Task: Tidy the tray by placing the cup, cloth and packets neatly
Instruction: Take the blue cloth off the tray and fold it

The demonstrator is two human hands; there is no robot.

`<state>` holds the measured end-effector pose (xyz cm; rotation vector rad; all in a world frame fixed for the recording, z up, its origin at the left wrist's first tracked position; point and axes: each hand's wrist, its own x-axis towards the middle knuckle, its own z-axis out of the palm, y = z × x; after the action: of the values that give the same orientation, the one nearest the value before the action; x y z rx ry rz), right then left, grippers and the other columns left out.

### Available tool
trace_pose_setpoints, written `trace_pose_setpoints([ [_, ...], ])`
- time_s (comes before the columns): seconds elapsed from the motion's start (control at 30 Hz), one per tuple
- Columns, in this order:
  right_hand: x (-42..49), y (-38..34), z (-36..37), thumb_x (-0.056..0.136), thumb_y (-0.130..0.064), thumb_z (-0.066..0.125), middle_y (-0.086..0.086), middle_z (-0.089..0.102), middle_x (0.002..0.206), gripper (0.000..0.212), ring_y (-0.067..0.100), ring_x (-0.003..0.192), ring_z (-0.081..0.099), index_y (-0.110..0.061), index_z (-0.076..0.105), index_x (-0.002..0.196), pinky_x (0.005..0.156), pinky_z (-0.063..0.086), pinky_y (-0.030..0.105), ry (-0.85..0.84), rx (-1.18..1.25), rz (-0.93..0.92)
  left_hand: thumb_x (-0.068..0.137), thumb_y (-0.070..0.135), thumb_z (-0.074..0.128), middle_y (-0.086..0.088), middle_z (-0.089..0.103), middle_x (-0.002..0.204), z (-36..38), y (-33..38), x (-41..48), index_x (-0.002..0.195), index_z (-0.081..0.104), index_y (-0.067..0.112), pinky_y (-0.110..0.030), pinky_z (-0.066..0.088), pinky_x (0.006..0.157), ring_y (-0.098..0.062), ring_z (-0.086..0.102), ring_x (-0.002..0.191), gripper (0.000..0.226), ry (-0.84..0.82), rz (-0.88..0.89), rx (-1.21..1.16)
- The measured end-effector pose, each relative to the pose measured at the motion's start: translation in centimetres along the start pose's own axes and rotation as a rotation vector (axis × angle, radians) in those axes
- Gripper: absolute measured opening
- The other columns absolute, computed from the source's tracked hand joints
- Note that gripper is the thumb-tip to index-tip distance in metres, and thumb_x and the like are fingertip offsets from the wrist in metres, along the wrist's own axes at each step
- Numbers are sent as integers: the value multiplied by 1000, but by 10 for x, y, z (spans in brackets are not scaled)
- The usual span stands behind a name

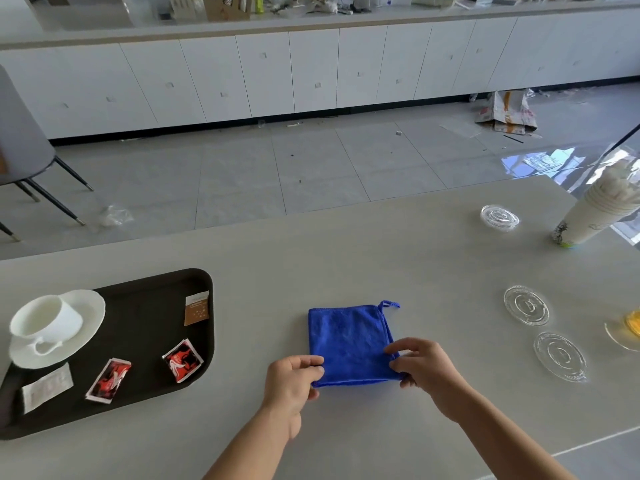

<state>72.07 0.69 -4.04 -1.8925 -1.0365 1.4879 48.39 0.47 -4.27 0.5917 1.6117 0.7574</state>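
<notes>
A blue cloth [349, 341], folded into a square, lies flat on the grey table to the right of the dark tray [149, 327]. My left hand [292, 382] pinches its near left corner and my right hand [420, 370] pinches its near right corner. On the tray's left end a white cup [45, 318] stands on a white saucer [88, 306]. Packets lie loose on the tray: a brown one [196, 308] at the far right, two red ones [182, 359] [109, 380] nearer me, and a white one [46, 387] at the near left.
Clear plastic lids [526, 305] [559, 356] [499, 217] lie on the table's right part, beside a stack of paper cups [588, 216] and a glass dish with something orange [627, 329] at the right edge. A grey chair [24, 150] stands beyond the table at left.
</notes>
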Motion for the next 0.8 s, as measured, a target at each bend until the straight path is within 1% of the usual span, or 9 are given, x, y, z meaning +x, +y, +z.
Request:
trace_pose_setpoints([
  [0.07,1,1,-2,78,4,61,9,64,71,34,22,53,58,-24,79,81,62,55,32,-40,19,5,82,-8,59,-15,70,84,-3,5,-2,81,77,7,-31,55,58,-23,59,64,23,-36,-37,-47],
  [0.17,0,3,-4,78,14,43,14,66,94,49,24,68,65,-15,80,88,65,57,30,-76,124,-7,74,-16,43,-20,72,94,-12,9,-4,89,77,4,-35,59,67,-29,64,72,43,-139,-5,-83],
  [0.27,-1,9,-6,73,21,46,4,75,97,61,19,82,71,-26,80,91,68,54,22,-63,14,-101,74,-24,49,-12,75,96,-24,5,-3,103,75,14,-25,57,72,-24,72,82,54,-256,128,85],
  [0.37,-3,14,-5,72,10,74,-7,74,84,51,10,76,68,-37,77,89,69,52,18,-7,-190,-285,76,-13,71,1,76,91,-29,2,-1,107,74,21,-18,55,79,-11,72,83,46,-223,320,356],
  [0.47,-2,15,-1,72,0,82,-7,66,79,37,7,69,60,-34,78,86,67,47,15,75,-352,-443,75,-11,76,5,75,92,-30,1,3,102,76,18,-12,53,77,-9,71,83,39,-157,433,400],
  [0.57,1,15,0,73,-10,84,-13,64,90,23,5,76,59,-28,79,86,67,43,14,164,-479,-581,75,-10,76,-2,66,92,-29,2,7,95,77,17,-11,50,73,-7,66,81,34,-121,546,403],
  [0.63,3,14,-1,77,-16,82,-18,64,108,17,6,90,55,-24,78,91,69,46,19,201,-587,-655,76,-4,78,2,61,103,-30,1,10,97,78,17,-16,51,80,0,61,91,30,-111,621,478],
  [0.7,5,14,-2,82,-20,77,-22,63,116,17,8,93,53,-28,75,97,70,49,24,180,-617,-630,79,3,78,12,59,121,-32,2,14,100,77,19,-22,49,93,3,55,112,27,-140,637,510],
  [0.8,8,13,-3,88,-25,70,-11,59,95,18,3,76,55,-41,66,95,68,42,15,134,-558,-472,82,8,76,16,60,126,-32,2,20,104,75,22,-18,43,99,2,45,127,25,-181,650,491],
])
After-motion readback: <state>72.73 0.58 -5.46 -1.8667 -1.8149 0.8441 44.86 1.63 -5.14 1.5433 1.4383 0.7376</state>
